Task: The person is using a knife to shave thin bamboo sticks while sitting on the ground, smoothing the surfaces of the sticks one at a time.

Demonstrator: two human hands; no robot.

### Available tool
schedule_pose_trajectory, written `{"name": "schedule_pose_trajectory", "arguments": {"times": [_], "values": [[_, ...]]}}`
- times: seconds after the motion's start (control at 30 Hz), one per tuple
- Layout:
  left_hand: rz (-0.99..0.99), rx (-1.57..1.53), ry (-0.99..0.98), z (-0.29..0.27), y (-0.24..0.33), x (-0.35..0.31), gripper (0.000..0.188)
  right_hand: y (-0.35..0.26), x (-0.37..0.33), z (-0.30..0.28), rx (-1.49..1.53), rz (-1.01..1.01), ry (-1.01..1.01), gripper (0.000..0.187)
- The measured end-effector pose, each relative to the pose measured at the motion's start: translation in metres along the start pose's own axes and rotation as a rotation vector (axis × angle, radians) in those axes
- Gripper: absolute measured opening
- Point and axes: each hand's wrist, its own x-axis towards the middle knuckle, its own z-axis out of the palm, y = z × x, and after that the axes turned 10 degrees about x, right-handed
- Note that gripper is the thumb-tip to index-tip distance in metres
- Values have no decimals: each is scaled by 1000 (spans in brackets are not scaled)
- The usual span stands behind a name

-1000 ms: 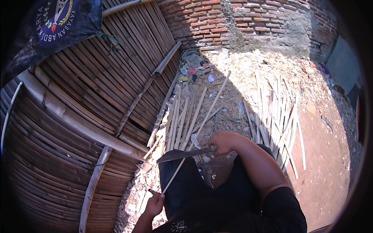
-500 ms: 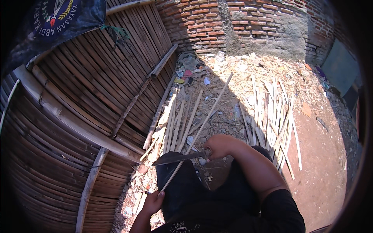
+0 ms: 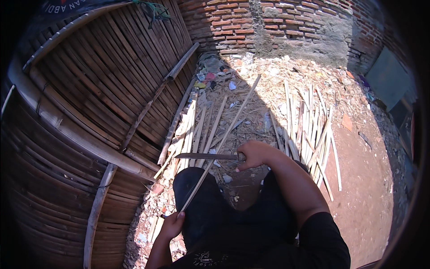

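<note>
My left hand [image 3: 171,225] is closed round the near end of a long, pale bamboo strip [image 3: 235,120], beside my left knee. From there the strip slants up and away to the right, its far end over the littered ground. My right hand [image 3: 252,155] grips the handle of a machete [image 3: 204,156] in front of my knees. The long, dark blade points left and crosses the strip; whether they touch I cannot tell.
Several bamboo strips [image 3: 210,125] lie on the ground at left, and a larger pile [image 3: 309,125] at right. A slatted bamboo wall [image 3: 112,67] with poles stands close on my left. Ahead is a brick wall [image 3: 233,27], with straw and litter at its foot.
The machete has moved away from me along the strip, and its blade has turned to lie nearly level across the view. My left hand keeps hold of the strip's near end.
</note>
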Motion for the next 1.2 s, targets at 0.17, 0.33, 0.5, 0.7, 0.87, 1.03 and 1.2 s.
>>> {"name": "schedule_pose_trajectory", "arguments": {"times": [0.17, 0.33, 0.5, 0.7, 0.87, 1.03, 1.2], "values": [[7, -13, -7, 1, -6, 3, 52, -15, 18, 36, -86, -164, -125, 49], [22, 5, 28, 2, -12, 0, 55, 38, 21, 8, -5, -47, 197, 46], [16, -11, 7, 1, -9, 2, 49, 51, 18, -13, 133, 153, 330, 51], [39, 23, 12, -2, -2, 2, 52, 2, 19, 23, -57, -62, -82, 49], [44, 88, 43, -5, -3, -2, 53, -19, 22, 39, -103, -151, -107, 46], [30, 88, 41, -1, -8, 0, 53, 45, 23, 1, 57, 10, 203, 51], [5, 91, 23, -1, -8, 5, 53, 68, 20, -2, 140, 61, 358, 52]]}}
